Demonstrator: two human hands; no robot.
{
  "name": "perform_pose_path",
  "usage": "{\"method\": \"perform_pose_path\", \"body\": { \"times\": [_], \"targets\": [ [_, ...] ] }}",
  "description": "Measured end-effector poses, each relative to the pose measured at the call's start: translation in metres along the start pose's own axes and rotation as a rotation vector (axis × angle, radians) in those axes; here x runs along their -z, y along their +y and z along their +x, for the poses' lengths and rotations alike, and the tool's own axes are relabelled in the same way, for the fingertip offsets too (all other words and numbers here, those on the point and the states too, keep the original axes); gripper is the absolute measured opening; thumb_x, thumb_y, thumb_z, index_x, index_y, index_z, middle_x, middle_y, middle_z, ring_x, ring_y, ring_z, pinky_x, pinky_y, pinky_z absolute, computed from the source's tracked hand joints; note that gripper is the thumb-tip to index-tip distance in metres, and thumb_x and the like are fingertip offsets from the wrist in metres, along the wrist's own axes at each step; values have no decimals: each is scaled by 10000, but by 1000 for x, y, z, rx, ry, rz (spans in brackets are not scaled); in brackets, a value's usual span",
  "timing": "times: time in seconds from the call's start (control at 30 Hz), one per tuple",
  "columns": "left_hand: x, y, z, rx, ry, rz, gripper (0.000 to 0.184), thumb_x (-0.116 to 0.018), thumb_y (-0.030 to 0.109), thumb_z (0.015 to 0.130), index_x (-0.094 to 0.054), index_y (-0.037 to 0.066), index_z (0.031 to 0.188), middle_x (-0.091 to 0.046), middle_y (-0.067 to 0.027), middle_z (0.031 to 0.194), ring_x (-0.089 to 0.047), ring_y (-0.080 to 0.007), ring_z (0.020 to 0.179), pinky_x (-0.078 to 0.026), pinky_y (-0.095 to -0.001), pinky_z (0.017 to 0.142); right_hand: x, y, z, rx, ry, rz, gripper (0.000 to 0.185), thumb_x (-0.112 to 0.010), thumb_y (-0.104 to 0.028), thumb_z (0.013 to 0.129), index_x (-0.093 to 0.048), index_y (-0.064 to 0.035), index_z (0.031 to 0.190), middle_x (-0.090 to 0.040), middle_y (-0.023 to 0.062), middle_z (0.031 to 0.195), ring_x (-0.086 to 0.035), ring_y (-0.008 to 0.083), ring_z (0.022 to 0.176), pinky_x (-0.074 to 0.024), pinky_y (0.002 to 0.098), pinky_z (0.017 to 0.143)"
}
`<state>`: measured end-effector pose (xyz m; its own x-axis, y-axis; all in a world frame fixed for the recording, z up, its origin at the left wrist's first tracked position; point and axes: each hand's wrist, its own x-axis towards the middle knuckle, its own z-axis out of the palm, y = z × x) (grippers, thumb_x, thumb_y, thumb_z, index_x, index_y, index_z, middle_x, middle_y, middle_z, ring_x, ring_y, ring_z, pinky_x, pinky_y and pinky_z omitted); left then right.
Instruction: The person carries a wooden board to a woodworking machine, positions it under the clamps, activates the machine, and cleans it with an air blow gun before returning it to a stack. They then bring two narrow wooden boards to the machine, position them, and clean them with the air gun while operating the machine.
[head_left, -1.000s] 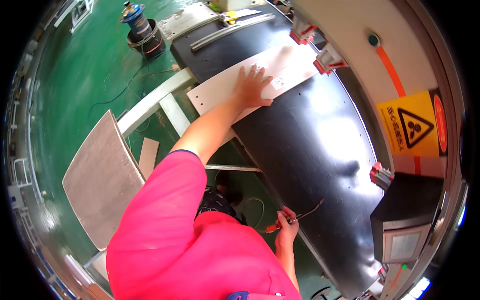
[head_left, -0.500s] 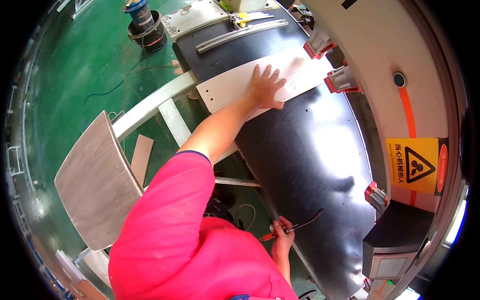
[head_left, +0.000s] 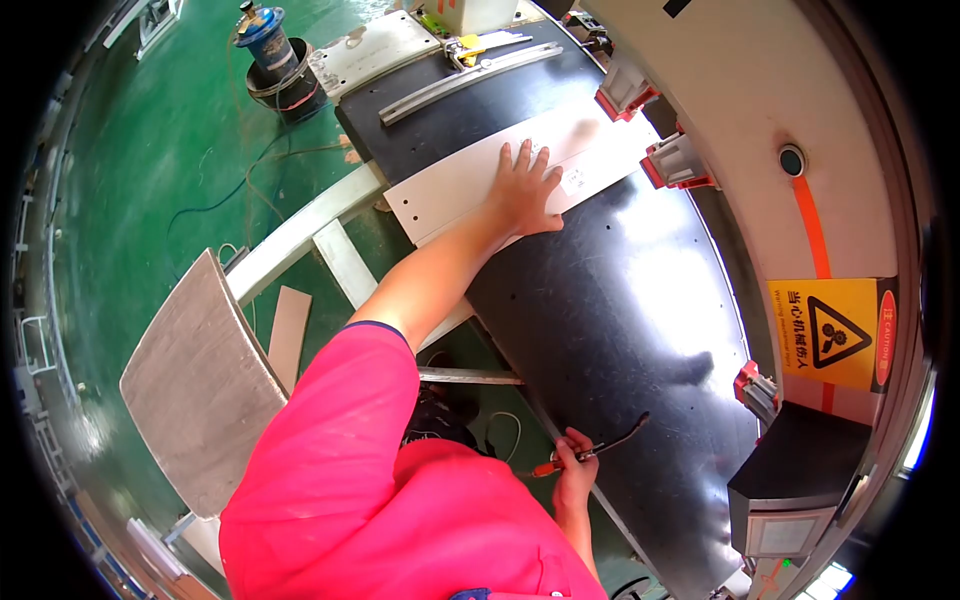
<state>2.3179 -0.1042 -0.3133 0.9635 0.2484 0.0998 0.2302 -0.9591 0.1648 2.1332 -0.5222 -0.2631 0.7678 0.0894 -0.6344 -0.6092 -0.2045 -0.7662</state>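
Note:
My left hand (head_left: 525,195) lies flat with spread fingers on a white panel (head_left: 440,195). The panel sits across the black work surface (head_left: 570,310), and has small holes near its left end and a printed label beside my fingers. Its far end reaches the red-and-grey clamps. Close to my body, at the near edge of the surface, my right hand (head_left: 574,472) is closed around a thin tool with an orange handle and a long bent shaft (head_left: 622,438). The tool's dark tip points over the black surface.
Red-and-grey clamps (head_left: 680,160) line the machine's side, which bears a yellow warning sign (head_left: 832,333). A metal rail (head_left: 470,80) lies at the far end. On the left stand a brown board (head_left: 205,385), a pale frame (head_left: 310,230) and a black bucket (head_left: 288,90).
The view has shifted slightly. My left hand stays spread on the white panel, and my right hand keeps hold of the tool, tilted a little differently.

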Motion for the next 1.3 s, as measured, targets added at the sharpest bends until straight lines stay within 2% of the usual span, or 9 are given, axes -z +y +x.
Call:
{"method": "perform_pose_path", "body": {
  "times": [0.07,0.33,0.53,0.73,0.83,0.97,1.17,1.27,1.3],
  "targets": [
    [-1,2,-1,-5,18,-2,835,-614,582,782,-434,125,1457,-305,-219,1547,-198,-467,1449,-104,-652,1143,-6,-5,-3,1,19,4,323,-658,0,842,-598,43,1157,-634,61,871,-552,109,693,-442,248,638],
    [-12,5,0,-57,144,-43,799,-640,531,756,-495,58,1384,-342,-272,1502,-248,-524,1409,-129,-642,1144,-10,-10,0,-16,11,4,323,-690,-23,847,-616,17,1159,-654,45,918,-568,96,732,-450,239,665],
    [-20,-2,3,-87,134,-94,830,-640,575,740,-484,72,1381,-341,-264,1508,-218,-523,1422,-116,-598,1169,-9,-8,1,4,19,1,328,-699,-20,845,-614,20,1159,-644,38,896,-561,93,723,-442,238,657],
    [-11,4,14,0,68,-108,917,-630,674,749,-442,98,1437,-323,-248,1525,-196,-474,1449,-104,-607,1164,-5,-2,-3,-15,37,26,331,-703,-23,843,-614,20,1159,-638,33,889,-559,93,720,-442,241,652],
    [-16,0,31,-14,114,-100,985,-636,691,742,-377,87,1476,-290,-247,1546,-180,-466,1456,-92,-622,1159,-4,-1,-7,-35,48,19,333,-703,-21,842,-615,20,1160,-641,36,896,-560,95,719,-443,242,654],
    [-12,12,36,35,34,-21,969,-630,680,753,-375,94,1481,-275,-244,1556,-171,-474,1457,-85,-599,1172,-2,-2,-5,-53,79,25,334,-700,-16,844,-615,21,1164,-646,38,901,-562,95,725,-444,240,665],
    [-19,11,36,20,89,-77,939,-650,673,752,-430,78,1444,-300,-227,1549,-185,-471,1453,-89,-573,1185,-5,-7,-9,-11,47,5,326,-690,-15,852,-612,27,1165,-651,43,908,-573,95,755,-451,237,686],
    [-19,11,37,16,141,-102,923,-619,684,782,-443,50,1429,-332,-277,1512,-233,-485,1430,-114,-568,1183,-6,-10,-16,33,27,4,323,-687,-20,859,-609,33,1168,-654,46,913,-579,96,772,-457,236,702],
    [-24,13,36,8,228,-140,907,-625,666,795,-442,41,1425,-327,-285,1510,-249,-492,1417,-154,-579,1164,-6,-11,-18,45,36,12,320,-686,-23,862,-612,28,1169,-654,45,913,-581,95,772,-458,236,702]
  ]
}}
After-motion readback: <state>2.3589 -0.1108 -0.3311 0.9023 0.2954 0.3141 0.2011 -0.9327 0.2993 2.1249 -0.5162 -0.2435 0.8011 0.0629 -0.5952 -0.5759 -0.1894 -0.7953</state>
